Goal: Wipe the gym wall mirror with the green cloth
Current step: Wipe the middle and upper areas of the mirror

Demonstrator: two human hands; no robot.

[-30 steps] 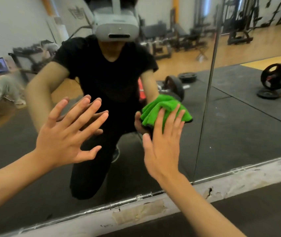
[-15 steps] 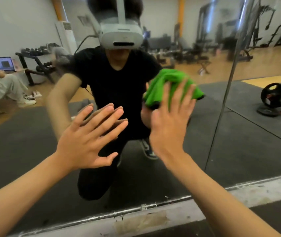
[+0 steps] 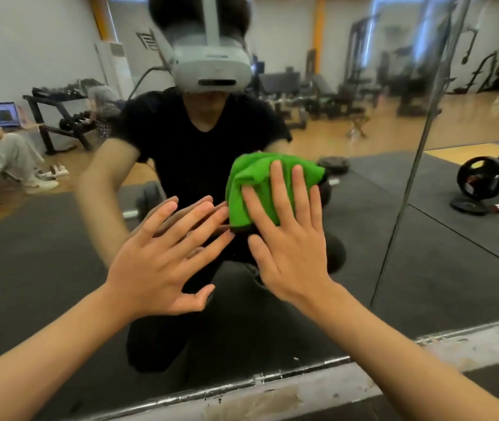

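Now the green cloth [image 3: 243, 174] sits lower on the gym wall mirror [image 3: 455, 284] than it did half a second ago, and further left. It has come down from the top of an upward sweep to lie just beside the fingertips of the left hand [image 3: 157, 262]. A second ago the two hands were well apart; the gap has all but closed.

The right hand [image 3: 287, 247] grips nothing. Its fingers are straight and spread, and the flat palm pins the bunched cloth against the glass, with green folds showing above and left of the fingers. The left hand is likewise flat and splayed, bare on the mirror. It has held its place there as a brace while the other hand travels.

My reading is that this is mid-wipe: one up-and-back stroke over the patch of glass in front of the kneeling person. The stretch right of the vertical seam [image 3: 406, 192] looks untouched by these strokes, and so does the strip near the bottom frame [image 3: 303, 387]. Much of the mirror therefore probably remains. The bare left palm may leave prints that need a later pass.
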